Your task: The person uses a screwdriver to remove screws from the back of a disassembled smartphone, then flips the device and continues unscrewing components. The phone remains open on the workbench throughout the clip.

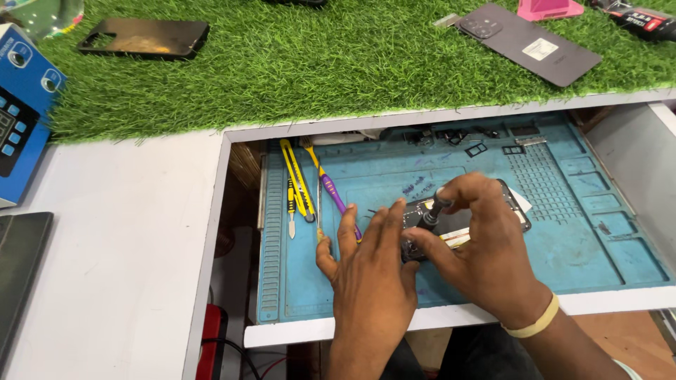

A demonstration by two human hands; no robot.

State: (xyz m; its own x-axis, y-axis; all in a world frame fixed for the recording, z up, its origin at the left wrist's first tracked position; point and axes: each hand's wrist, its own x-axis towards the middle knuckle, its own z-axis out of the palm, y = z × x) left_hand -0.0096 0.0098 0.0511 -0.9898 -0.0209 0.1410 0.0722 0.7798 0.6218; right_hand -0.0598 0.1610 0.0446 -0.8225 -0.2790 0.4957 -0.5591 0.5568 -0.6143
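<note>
Opened black smartphone (493, 211) with exposed internals lies on the blue silicone repair mat (563, 253) in the pulled-out white drawer (296, 331), mostly covered by both hands. Right hand (486, 253), wrist arched with a yellow band, pinches a small dark screwdriver (436, 209) upright over the phone; left hand (373, 274) lies palm-down, fingers spread, tips touching the phone's left edge. Purple-and-yellow toothbrush (331, 190) and yellow utility knife (296, 179) lie just left.
</note>
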